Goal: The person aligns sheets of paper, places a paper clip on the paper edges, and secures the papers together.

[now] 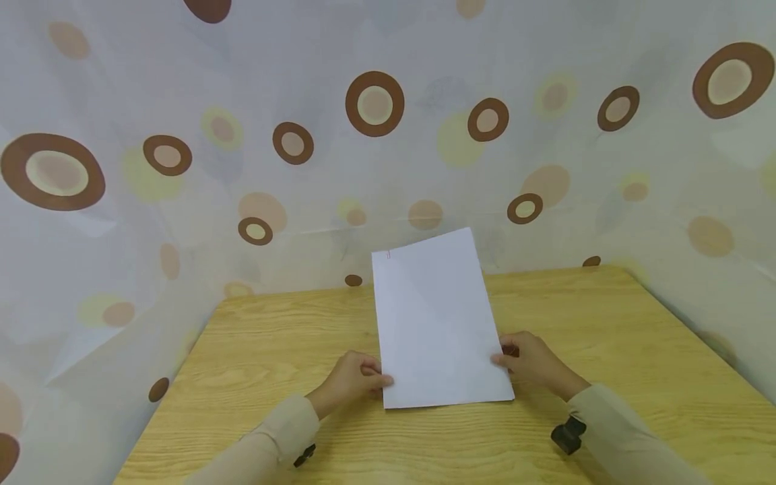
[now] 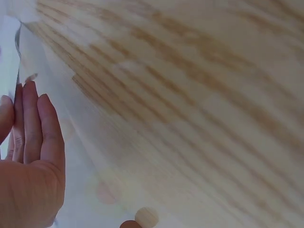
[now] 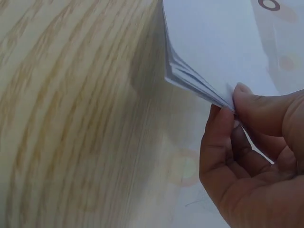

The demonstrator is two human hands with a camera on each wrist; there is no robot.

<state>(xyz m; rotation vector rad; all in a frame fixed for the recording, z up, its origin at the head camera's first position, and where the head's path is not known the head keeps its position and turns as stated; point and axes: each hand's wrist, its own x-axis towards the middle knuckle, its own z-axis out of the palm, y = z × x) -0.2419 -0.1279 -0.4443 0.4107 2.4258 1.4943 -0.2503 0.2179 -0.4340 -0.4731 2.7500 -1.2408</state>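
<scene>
A stack of white paper sheets (image 1: 436,323) is held up, tilted, over the wooden table, its top edge overlapping the wall covering in the head view. My left hand (image 1: 354,380) pinches the stack's left edge low down, thumb on the front face and fingers behind. On the opposite side my right hand (image 1: 530,360) pinches the right edge between thumb and fingers. The right wrist view shows several sheets (image 3: 194,78) fanned slightly apart at the corner near that hand. A small mark, like a staple, shows at the stack's upper left corner.
The light wooden table (image 1: 279,350) spreads under both arms. White sheeting (image 1: 327,182) with brown and yellow circles encloses it at the back and on both sides. A dark strapped device (image 1: 568,434) sits at the right wrist, with another (image 1: 304,456) at the left.
</scene>
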